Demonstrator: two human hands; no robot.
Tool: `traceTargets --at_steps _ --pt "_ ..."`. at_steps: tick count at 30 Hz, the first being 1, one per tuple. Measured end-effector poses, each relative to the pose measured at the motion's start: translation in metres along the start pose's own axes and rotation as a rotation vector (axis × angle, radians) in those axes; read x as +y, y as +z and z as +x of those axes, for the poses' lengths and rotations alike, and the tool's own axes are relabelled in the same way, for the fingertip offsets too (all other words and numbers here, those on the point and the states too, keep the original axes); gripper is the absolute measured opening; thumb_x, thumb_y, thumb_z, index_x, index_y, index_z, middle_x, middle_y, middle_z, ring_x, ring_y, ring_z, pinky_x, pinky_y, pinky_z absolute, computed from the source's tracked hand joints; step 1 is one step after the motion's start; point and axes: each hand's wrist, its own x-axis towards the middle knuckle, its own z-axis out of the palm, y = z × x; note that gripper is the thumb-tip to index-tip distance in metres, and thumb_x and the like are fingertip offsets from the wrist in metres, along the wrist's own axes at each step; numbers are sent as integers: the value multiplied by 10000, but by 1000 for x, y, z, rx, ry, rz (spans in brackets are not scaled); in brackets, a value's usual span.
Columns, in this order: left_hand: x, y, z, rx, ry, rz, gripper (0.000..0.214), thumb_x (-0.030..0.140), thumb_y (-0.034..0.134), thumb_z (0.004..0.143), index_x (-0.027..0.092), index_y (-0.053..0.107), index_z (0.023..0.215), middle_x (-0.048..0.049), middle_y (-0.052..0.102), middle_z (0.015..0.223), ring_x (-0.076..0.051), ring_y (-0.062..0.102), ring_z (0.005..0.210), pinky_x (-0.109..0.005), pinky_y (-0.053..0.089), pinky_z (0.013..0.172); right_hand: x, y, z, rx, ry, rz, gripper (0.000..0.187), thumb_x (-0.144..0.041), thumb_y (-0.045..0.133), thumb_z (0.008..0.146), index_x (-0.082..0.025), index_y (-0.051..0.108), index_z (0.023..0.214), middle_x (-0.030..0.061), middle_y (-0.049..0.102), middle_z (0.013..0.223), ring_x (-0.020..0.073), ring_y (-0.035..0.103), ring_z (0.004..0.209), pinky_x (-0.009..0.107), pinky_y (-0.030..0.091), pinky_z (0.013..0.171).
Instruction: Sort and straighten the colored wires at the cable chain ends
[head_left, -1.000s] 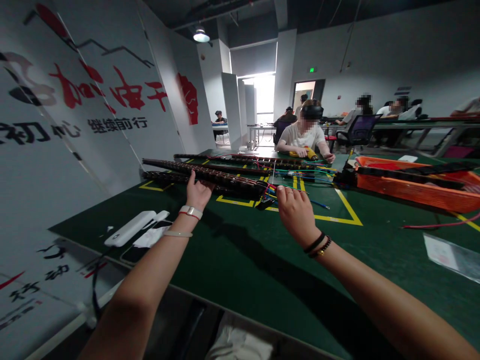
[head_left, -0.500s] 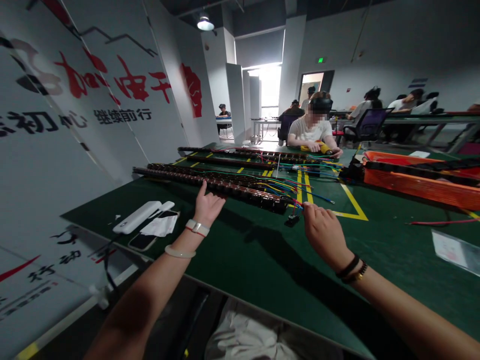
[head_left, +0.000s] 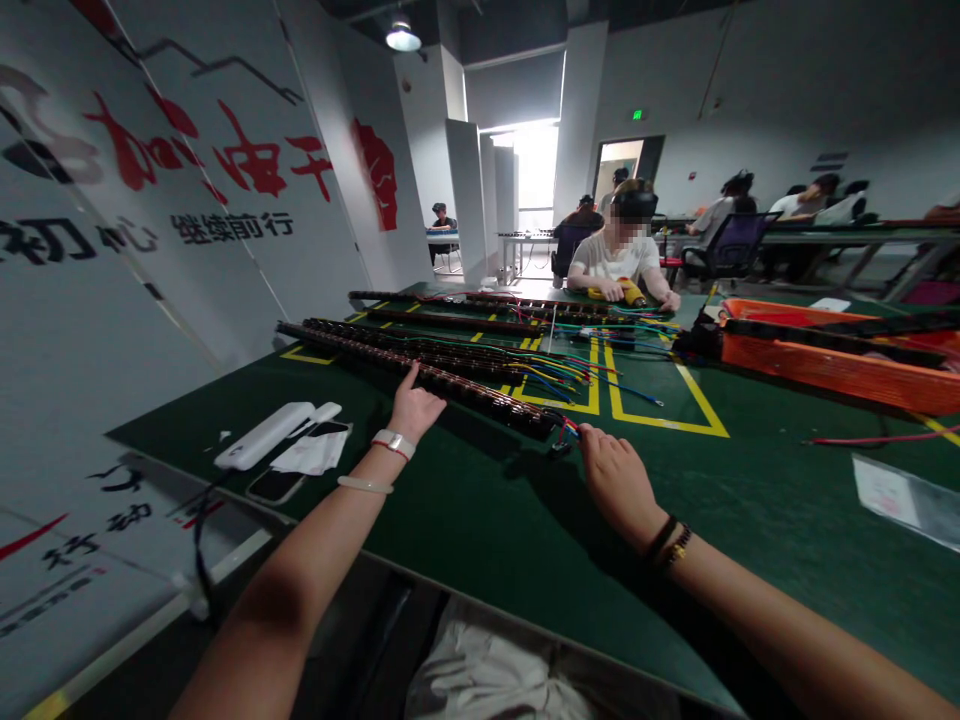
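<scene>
A long black strip [head_left: 480,394] with copper-coloured lines along it slants across the near part of the green table. My left hand [head_left: 417,408] grips its near edge around the middle, one digit laid on top and the other fingers partly hidden beneath. At the strip's right end, my right hand [head_left: 616,480] is closed on a bunch of thin coloured wires [head_left: 570,428]. A small black connector [head_left: 559,450] hangs just below these wires. Right behind lie other similar black strips [head_left: 450,355], their loose wires [head_left: 574,375] in yellow, blue, green and red fanning out rightward.
Left on the green table [head_left: 465,540] are a white oblong device [head_left: 264,436], a phone [head_left: 276,485] and crumpled white paper [head_left: 311,452]. An orange crate [head_left: 840,365] holding black strips stands at right, near a clear plastic bag [head_left: 904,500]. Opposite sits a person [head_left: 615,255] with a yellow tool [head_left: 630,292].
The held strip has come nearer and away from the strips behind it, leaving a gap with yellow tape showing. My right hand has moved left with the wires; my left hand keeps its hold.
</scene>
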Motion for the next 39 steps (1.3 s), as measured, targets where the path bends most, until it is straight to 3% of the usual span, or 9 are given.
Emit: traceTargets --at_steps 9,13,15,19,22,26,29,35,39 --pt "16 -8 -25 147 43 8 429 379 541 833 104 556 1161 -151 678 1031 -270 630 1010 -445 474 930 -8 -9 6 48 -68 83 335 -109 309 926 -58 499 1197 150 623 1058 223 519 871 342 331 771" --pt "22 -4 -50 439 -103 121 648 233 555 811 70 299 1383 -254 462 1334 -296 488 1223 -441 470 935 -7 -7 4 33 -142 78 337 -115 308 929 -74 497 1205 139 621 1049 226 502 859 353 315 776" --pt "18 2 -70 433 -68 193 686 183 558 785 89 274 1403 -253 344 1425 -297 374 1314 -409 441 975 -5 -4 0 -10 -161 84 331 -112 322 924 -84 496 1204 131 621 1036 224 506 850 357 309 794" --pt "-3 23 -113 165 8 306 453 144 462 815 89 472 1264 -213 470 1347 -277 463 1250 -395 412 1010 1 4 -4 -131 -96 171 289 -111 379 913 -132 501 1175 103 635 991 215 541 872 362 283 850" --pt "-26 42 -139 -166 -235 463 300 172 438 851 68 581 1094 -208 604 1177 -287 576 1111 -437 417 992 10 9 -3 -220 -6 377 224 -247 478 913 -167 518 1119 65 653 958 190 559 877 352 264 887" --pt "-60 68 -159 -614 -588 814 264 272 484 878 123 589 1069 -159 643 1126 -244 611 1034 -416 398 980 30 17 -1 -264 60 594 443 -529 585 805 -197 564 1099 53 646 973 205 526 930 353 273 889" --pt "-87 85 -159 -845 -696 963 280 353 485 883 146 590 1039 -132 656 1096 -209 622 984 -393 417 931 42 21 0 -364 55 671 418 -570 510 836 -209 633 1008 46 649 923 196 523 900 349 279 866" --pt "-142 103 -134 -1084 -747 1048 265 384 536 851 166 594 989 -86 646 1063 -143 616 850 -280 440 742 47 20 2 -508 57 770 426 -542 451 879 -178 663 936 36 649 817 164 530 801 304 308 799" --pt "-173 101 -118 -989 -913 871 257 384 512 847 148 610 877 -84 670 918 -140 617 706 -260 415 622 49 18 5 -574 74 865 418 -521 469 877 -166 675 962 24 654 770 126 526 674 254 334 677"
